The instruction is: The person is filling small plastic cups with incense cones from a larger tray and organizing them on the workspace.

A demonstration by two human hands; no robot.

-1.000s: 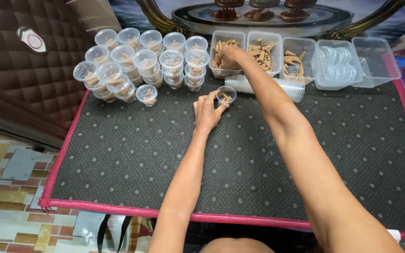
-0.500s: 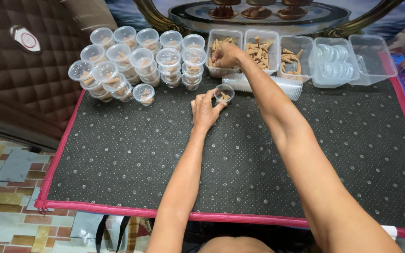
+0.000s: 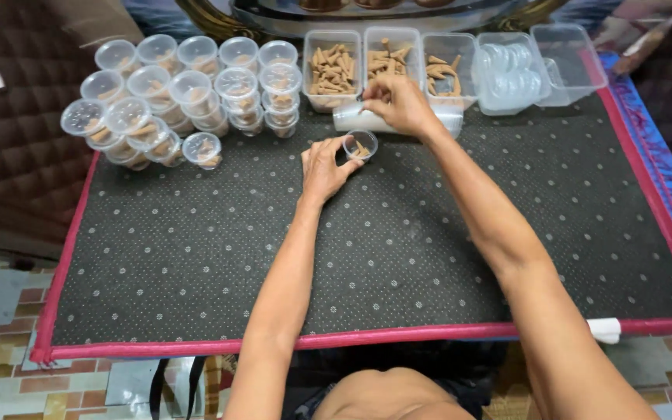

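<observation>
Small clear plastic cup is set on the dotted dark mat, near its far edge and just in front of a row of clear rectangular tubs; it is steadied by the left hand, whose thumb and forefinger are curled loosely round its left side, the other fingers being spread and rested on the mat; whether the cup is gripped firmly or merely touched cannot be told. The right hand is held just beyond the cup, over a shallow clear tray lying before the tubs; its fingertips are bunched together and pointed downward and leftward, as if something small were pinched, though what is pinched cannot be made out.

Both forearms are stretched forward from the near edge of the mat; the left is kept nearly straight, the right is angled in from the right side, its wrist bent down.

The cup is seen to be round, low, transparent and open-topped; a few tan cone-shaped pieces are visible inside it. Similar tan cones are heaped in three of the tubs; to the left, well apart from the cup, a cluster of lidded cups is stacked; round clear lids are piled in another tub to the right.
</observation>
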